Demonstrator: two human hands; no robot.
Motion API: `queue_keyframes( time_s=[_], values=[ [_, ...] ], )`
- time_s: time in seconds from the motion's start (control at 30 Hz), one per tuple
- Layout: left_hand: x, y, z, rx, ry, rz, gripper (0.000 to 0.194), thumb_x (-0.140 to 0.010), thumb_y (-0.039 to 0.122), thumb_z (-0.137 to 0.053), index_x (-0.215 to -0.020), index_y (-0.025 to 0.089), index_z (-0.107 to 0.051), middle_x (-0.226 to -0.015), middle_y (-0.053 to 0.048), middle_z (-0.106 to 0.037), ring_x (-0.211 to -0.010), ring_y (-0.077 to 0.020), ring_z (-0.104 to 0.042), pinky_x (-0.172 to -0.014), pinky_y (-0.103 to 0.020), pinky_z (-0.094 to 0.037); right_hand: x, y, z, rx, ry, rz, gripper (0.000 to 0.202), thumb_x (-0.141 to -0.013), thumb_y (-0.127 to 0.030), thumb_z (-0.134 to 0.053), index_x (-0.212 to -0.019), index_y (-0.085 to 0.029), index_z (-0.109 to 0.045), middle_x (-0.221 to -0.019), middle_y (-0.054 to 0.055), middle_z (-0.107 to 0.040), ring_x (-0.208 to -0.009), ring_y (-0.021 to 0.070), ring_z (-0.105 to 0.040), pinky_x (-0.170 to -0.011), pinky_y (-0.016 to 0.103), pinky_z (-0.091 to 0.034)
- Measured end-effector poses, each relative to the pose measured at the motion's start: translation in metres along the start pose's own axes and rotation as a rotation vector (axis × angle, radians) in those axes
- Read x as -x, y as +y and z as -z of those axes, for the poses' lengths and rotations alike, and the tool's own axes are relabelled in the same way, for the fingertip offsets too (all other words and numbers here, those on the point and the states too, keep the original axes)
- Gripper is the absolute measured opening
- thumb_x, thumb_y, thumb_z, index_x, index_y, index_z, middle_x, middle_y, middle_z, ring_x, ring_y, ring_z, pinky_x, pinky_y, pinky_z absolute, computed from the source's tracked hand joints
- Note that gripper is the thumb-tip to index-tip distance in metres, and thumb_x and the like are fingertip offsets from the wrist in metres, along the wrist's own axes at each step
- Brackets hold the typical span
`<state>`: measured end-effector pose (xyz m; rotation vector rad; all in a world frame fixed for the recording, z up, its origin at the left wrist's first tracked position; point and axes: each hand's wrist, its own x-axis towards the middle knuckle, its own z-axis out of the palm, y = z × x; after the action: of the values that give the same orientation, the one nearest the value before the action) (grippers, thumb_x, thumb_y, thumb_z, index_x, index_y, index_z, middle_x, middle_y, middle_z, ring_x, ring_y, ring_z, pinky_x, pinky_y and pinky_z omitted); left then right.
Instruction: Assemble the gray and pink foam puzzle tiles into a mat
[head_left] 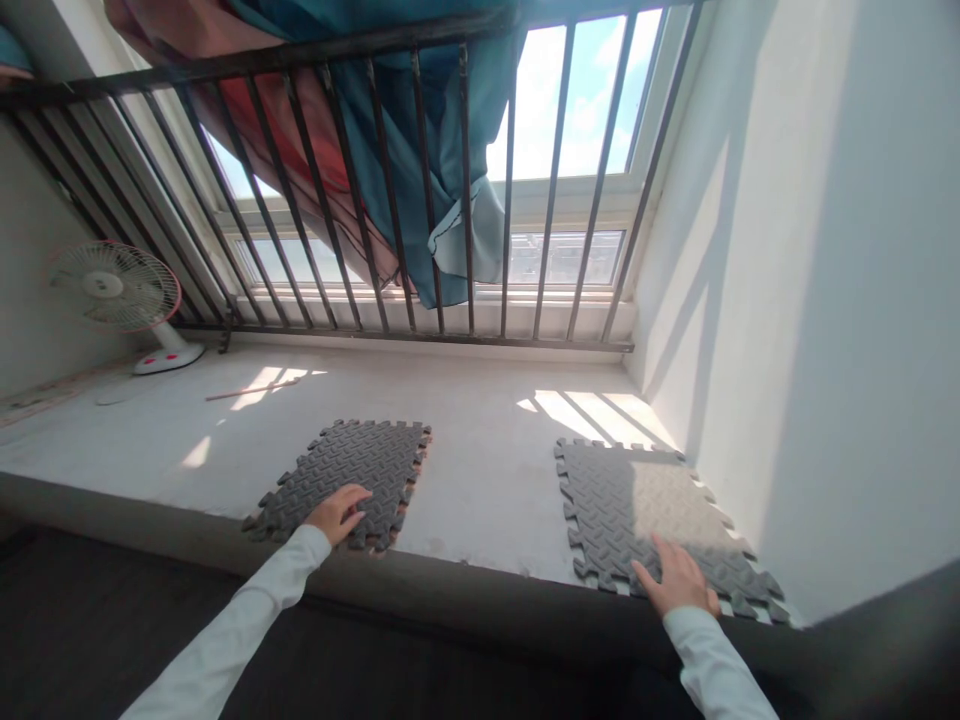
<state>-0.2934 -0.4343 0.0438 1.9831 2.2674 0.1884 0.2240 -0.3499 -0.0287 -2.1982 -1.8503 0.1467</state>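
Note:
Two grey foam floor tiles with jigsaw edges and a raised tread pattern lie on the white ledge (487, 480). Over the front part of the left foam tile (367, 455) is my left hand (339, 513), its fingers spread and slightly curled, holding nothing. The right foam tile (615, 500) lies beside the wall, partly in sunlight. My right hand (677, 577) is at that tile's front edge with fingers apart and nothing gripped. Whether either palm presses on its tile cannot be made out. A strip of bare ledge separates the two tiles.
A dark metal railing (420, 335) runs along the back before a window with teal and pink curtains (442, 200). An electric fan (169, 350) stands at the left. A thin stick (251, 390) lies nearby. A white wall (757, 300) bounds the right; the ledge drops off in front.

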Motion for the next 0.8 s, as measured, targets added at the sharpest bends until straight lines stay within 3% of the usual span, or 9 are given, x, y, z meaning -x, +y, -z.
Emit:
queue_keyframes(
  time_s=[0.03, 0.1, 0.23, 0.37, 0.6, 0.8],
  values=[
    [-0.004, 0.018, -0.006, -0.028, -0.115, -0.134, 0.035, -0.07, 0.02, -0.048, -0.103, 0.028, -0.054, -0.111, -0.001, -0.054, -0.1, -0.0168, -0.051, -0.089, -0.029, -0.039, 0.0, 0.0, 0.001, 0.001, -0.003, 0.002, 0.054, -0.072, -0.045, -0.027, -0.119, -0.022, -0.04, -0.127, 0.011, -0.038, -0.117, 0.0271, -0.033, -0.085, 0.053, -0.032],
    [-0.012, 0.048, -0.015, -0.135, -0.29, -0.249, 0.042, -0.067, 0.019, -0.052, -0.108, 0.027, -0.052, -0.118, -0.004, -0.049, -0.099, -0.0185, -0.053, -0.085, -0.03, -0.042, 0.0, 0.0, 0.001, -0.003, 0.004, 0.003, 0.054, -0.072, -0.045, -0.028, -0.118, -0.021, -0.041, -0.127, 0.012, -0.038, -0.116, 0.0279, -0.034, -0.086, 0.054, -0.03],
    [-0.022, 0.079, -0.022, -0.361, -0.434, -0.214, 0.039, -0.065, 0.015, -0.053, -0.104, 0.023, -0.054, -0.116, -0.009, -0.048, -0.095, -0.0229, -0.055, -0.078, -0.035, -0.046, -0.001, 0.009, -0.001, -0.029, 0.029, 0.011, 0.054, -0.071, -0.044, -0.031, -0.116, -0.018, -0.043, -0.125, 0.015, -0.04, -0.114, 0.0291, -0.036, -0.086, 0.053, -0.03],
    [-0.025, 0.086, -0.021, -0.443, -0.481, -0.151, 0.035, -0.068, 0.007, -0.045, -0.097, 0.02, -0.058, -0.111, -0.01, -0.051, -0.096, -0.0234, -0.055, -0.076, -0.036, -0.047, -0.004, 0.019, -0.007, -0.033, 0.035, -0.003, 0.053, -0.07, -0.043, -0.031, -0.116, -0.019, -0.043, -0.125, 0.015, -0.04, -0.114, 0.0284, -0.037, -0.086, 0.051, -0.031],
    [-0.023, 0.075, -0.034, -0.421, -0.398, -0.209, 0.036, -0.071, 0.0, -0.035, -0.088, 0.018, -0.062, -0.105, -0.012, -0.056, -0.089, -0.0196, -0.058, -0.073, -0.034, -0.047, -0.007, 0.019, -0.01, -0.05, 0.039, 0.006, 0.053, -0.07, -0.044, -0.033, -0.114, -0.018, -0.045, -0.122, 0.014, -0.043, -0.114, 0.028, -0.036, -0.089, 0.049, -0.03],
    [-0.027, 0.081, -0.029, -0.431, -0.477, -0.169, 0.04, -0.072, -0.001, -0.033, -0.092, 0.016, -0.063, -0.105, -0.014, -0.058, -0.096, -0.0232, -0.056, -0.077, -0.037, -0.046, -0.008, 0.018, -0.008, -0.073, 0.044, 0.004, 0.053, -0.069, -0.044, -0.033, -0.112, -0.017, -0.048, -0.121, 0.014, -0.045, -0.114, 0.0273, -0.037, -0.09, 0.047, -0.029]
  ],
)
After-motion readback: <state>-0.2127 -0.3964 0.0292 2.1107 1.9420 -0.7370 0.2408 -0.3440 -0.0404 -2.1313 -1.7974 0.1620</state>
